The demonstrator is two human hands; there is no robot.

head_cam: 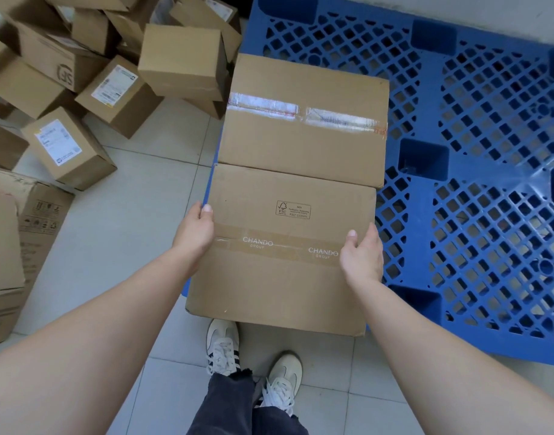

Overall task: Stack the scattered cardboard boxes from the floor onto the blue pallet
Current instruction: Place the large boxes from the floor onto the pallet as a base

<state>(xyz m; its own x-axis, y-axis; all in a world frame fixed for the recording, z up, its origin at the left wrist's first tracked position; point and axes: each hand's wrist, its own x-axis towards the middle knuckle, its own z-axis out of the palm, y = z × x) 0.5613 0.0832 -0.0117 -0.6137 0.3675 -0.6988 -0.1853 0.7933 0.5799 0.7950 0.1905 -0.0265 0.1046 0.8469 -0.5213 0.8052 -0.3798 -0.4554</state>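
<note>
The left hand (195, 229) and right hand (362, 257) grip the closed CHANDO box (282, 277) by its two sides, thumbs on top. It is over the near left corner of the blue pallet (489, 183), touching a second taped box (304, 139) behind. Scattered boxes (81, 73) crowd the tiled floor (128, 215) far left.

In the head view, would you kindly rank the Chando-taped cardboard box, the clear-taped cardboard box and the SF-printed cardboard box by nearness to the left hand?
1. Chando-taped cardboard box, held by the left hand.
2. Clear-taped cardboard box, directly beyond it.
3. SF-printed cardboard box, far-left pile.
</note>
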